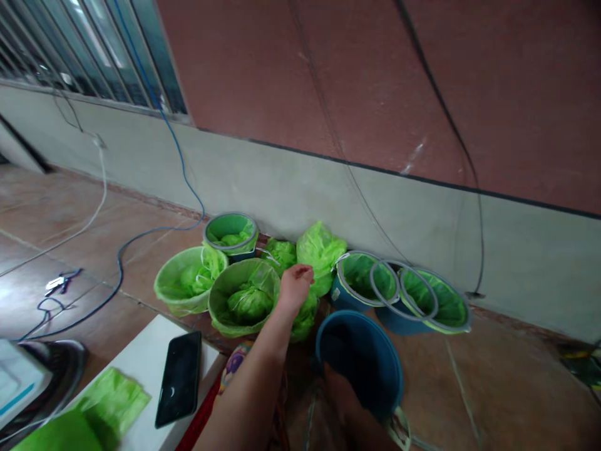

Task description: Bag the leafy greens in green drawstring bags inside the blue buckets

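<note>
My left hand (297,280) reaches out over the group of green bags with its fingers curled together. Whether anything is pinched in them does not show. Just beyond it sits a puffed-up green plastic bag (322,244). Left of the hand stands a bin with a green liner (244,269), and a bundled green bag (250,304) lies inside it. A blue bin (359,319) without a liner is below and to the right. My right hand seems to be at this bin, where a dark, shadowed limb shows; its fingers cannot be made out.
More lined bins (190,307) line the wall, some with loose grey rings (385,263) on top. A phone (179,379) and a folded green bag (115,401) lie on a white surface (145,357). A blue cable (121,269) crosses the tiled floor.
</note>
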Motion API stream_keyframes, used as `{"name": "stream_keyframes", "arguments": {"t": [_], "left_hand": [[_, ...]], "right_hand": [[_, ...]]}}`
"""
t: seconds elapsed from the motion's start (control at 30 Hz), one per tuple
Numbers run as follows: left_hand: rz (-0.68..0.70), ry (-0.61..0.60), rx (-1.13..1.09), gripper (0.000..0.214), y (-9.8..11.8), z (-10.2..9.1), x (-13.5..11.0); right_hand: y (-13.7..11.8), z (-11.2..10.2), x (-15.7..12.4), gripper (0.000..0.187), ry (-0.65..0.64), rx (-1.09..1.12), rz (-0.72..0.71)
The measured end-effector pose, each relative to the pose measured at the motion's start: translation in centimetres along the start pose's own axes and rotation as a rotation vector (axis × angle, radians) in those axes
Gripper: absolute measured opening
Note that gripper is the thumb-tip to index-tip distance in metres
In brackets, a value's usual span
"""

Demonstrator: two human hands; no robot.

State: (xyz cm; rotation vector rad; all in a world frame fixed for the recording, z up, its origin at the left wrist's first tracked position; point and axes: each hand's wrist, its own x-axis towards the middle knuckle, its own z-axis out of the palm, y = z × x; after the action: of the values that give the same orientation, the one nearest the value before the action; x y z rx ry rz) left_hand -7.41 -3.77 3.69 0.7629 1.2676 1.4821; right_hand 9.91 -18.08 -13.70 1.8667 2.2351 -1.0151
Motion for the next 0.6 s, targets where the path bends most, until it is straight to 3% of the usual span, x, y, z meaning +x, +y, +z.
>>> {"name": "stream_keyframes", "arguments": {"t": [0.17, 0.3, 0.37, 0.43, 0.6], "left_hand": [[0.053, -0.041, 0.074, 0.009, -0.9, 0.7, 0.1], [0.038, 0.102, -0.125, 0.016, 0.5, 0.4, 0.2], [0.014, 0.194, -0.232, 0.02, 1.6, -0.2, 0.3], [-0.018, 0.255, -0.311, 0.023, 2.5, -0.9, 0.4], [-0.097, 0.258, -0.384, 0.027, 3.9, -2.3, 1.0]], "right_hand": [[-0.1, -1.2, -0.6, 0.048, -0.029, -0.071, -0.031], [-3.0, -2.7, 0.5, 0.043, 0.186, -0.153, -0.057], [-4.9, -3.8, 2.5, 0.041, 0.227, -0.149, -0.161], [-6.6, -4.5, 5.4, 0.039, 0.171, -0.198, -0.242], [-8.1, -2.7, 12.9, 0.035, -0.073, -0.319, -0.147]]}}
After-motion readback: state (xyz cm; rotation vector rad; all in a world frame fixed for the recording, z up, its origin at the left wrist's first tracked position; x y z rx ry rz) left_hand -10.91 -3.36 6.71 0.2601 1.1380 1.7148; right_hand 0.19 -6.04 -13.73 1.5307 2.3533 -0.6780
